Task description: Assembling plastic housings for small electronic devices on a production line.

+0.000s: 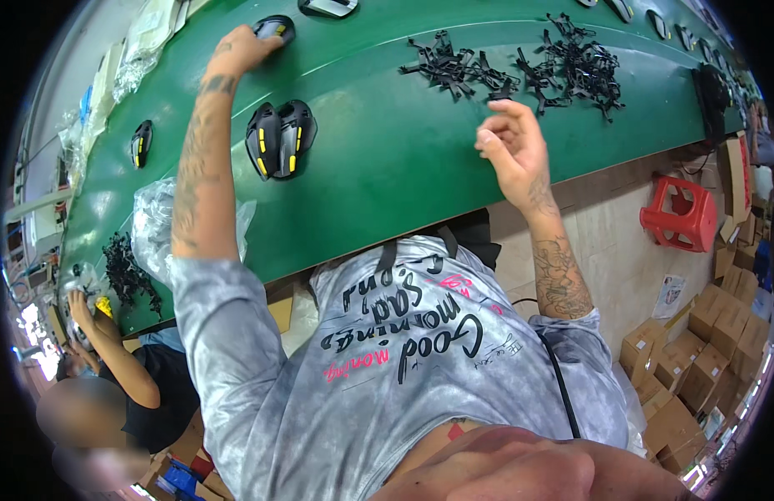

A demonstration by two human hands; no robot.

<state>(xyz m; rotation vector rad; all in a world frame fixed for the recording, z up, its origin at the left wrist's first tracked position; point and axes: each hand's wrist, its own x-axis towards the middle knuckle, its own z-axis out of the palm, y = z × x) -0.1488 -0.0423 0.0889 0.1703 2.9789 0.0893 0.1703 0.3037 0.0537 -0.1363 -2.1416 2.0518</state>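
Note:
My left hand (241, 50) reaches to the far side of the green table (362, 159), its fingers closed on a black computer mouse shell (274, 29). Two more black mouse shells with yellow side pieces (279, 139) lie side by side nearer to me, touching each other. Over the table's near part, my right hand (517, 152) is raised with its fingers loosely curled and the thumb apart; nothing shows in it. Just beyond it lie heaps of small black plastic parts (579, 65) and a looser group of them (441, 65).
Another mouse shell (141, 144) sits at the left beside a clear plastic bag (153, 225). Several shells line the far right edge. A co-worker's arm (124, 359) reaches in at lower left. On the right floor stand a red stool (680, 213) and stacked cartons (704, 342).

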